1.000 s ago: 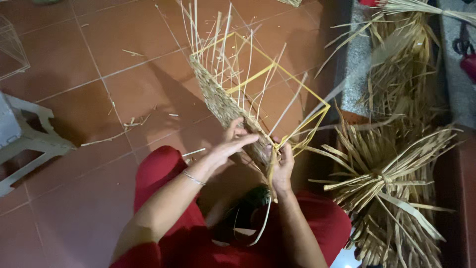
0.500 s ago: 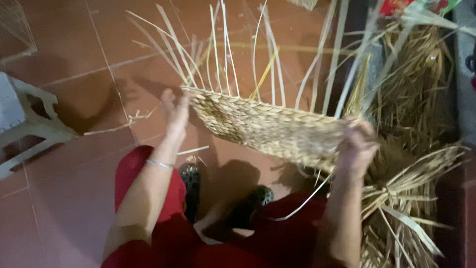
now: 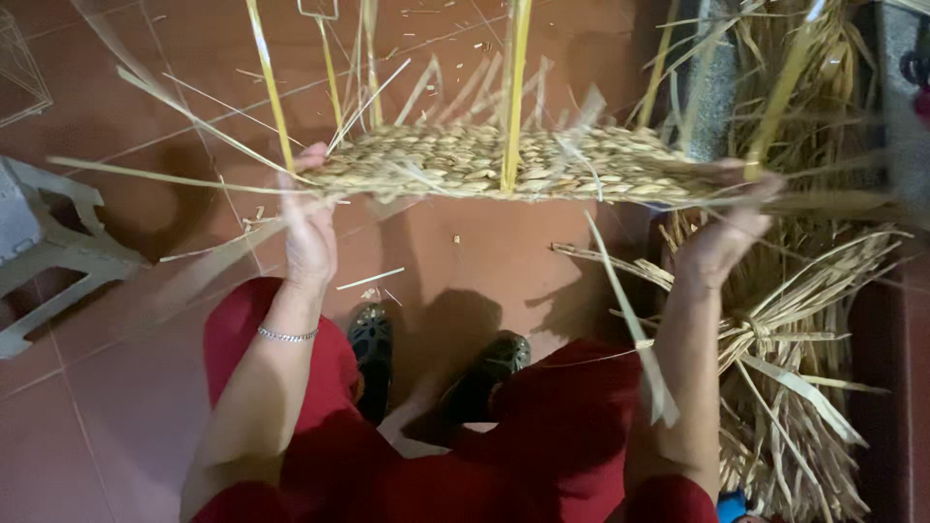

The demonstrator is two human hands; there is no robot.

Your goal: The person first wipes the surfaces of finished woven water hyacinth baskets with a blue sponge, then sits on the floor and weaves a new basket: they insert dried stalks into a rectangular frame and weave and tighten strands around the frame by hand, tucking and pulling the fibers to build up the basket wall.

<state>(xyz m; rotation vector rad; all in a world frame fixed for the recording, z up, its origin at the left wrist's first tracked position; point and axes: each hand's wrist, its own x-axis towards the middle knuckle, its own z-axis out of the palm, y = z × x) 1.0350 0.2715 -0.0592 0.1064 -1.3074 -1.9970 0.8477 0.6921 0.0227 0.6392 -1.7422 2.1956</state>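
Observation:
I hold a half-woven straw basket (image 3: 465, 163) on a yellow wire frame (image 3: 515, 87) up in front of me, its woven side level and loose straw ends sticking out. My left hand (image 3: 310, 228) grips its left end, a thin bracelet on the wrist. My right hand (image 3: 722, 237) grips its right end, fingers curled around the edge. Both hands are blurred by motion. Below the basket I see my red trousers (image 3: 572, 416) and dark shoes (image 3: 373, 339).
A large bundle of dried straw (image 3: 785, 358) lies on the floor at the right, reaching up beside a grey step (image 3: 712, 97). A white plastic stool (image 3: 44, 257) stands at the left. The floor is red-brown tile (image 3: 126, 87) with scattered straw bits.
The basket has been turned from tilted on end to lying level and lifted closer to the camera. My hands have moved from its near corner out to its two ends.

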